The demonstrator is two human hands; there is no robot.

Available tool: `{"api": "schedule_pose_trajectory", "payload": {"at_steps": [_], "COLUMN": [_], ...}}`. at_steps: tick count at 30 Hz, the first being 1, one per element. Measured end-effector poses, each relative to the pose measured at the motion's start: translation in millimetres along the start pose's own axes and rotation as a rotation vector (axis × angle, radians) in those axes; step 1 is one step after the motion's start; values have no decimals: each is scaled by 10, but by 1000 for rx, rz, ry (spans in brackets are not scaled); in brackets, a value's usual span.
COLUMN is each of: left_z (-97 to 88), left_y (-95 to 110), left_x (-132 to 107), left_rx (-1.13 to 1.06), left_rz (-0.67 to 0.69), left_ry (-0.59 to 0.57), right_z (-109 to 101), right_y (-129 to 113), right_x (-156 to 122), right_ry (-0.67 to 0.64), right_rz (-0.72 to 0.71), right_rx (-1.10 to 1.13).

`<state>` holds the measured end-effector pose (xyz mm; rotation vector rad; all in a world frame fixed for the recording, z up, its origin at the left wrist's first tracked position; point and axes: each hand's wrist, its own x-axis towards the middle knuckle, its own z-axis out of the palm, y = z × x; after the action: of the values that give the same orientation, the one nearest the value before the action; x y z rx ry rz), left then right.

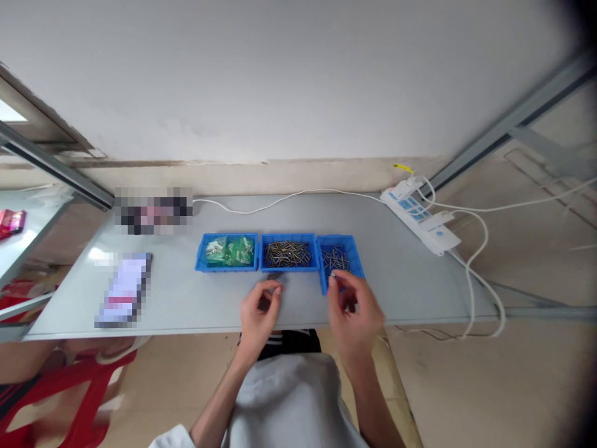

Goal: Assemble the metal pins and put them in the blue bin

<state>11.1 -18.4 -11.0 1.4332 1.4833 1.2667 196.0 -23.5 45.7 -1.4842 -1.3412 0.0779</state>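
Three blue trays stand in a row on the grey table (196,298). The left tray (227,252) holds green and clear pieces, the middle tray (288,254) thin brown pins, and the right tray (339,259) dark grey pins. My left hand (259,314) hovers in front of the middle tray with thumb and forefinger pinched on a small piece too tiny to name. My right hand (354,308) reaches over the near end of the right tray, fingertips pinching a small metal part at its rim.
A white power strip (420,221) with white cables lies at the table's back right. A blurred flat object (124,289) and another blurred patch (153,210) sit on the left. Red stool legs (69,392) show below left; metal frame bars cross both sides.
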Motion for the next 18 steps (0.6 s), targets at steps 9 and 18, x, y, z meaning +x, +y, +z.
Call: {"api": "schedule_pose_trajectory", "payload": {"at_steps": [9,18], "left_z": [-27,-29], "left_y": [38,20], "left_x": [-83,-66], "left_rx": [-222,-173], "left_rz": [-51,-75], "left_ry": [297,208], "right_z": [193,682], "right_y": [-78,134], "right_x": [-225,-342], "right_ry": [-379,-600], "right_rz": [-180,-153], "right_rx": [57,-21]}}
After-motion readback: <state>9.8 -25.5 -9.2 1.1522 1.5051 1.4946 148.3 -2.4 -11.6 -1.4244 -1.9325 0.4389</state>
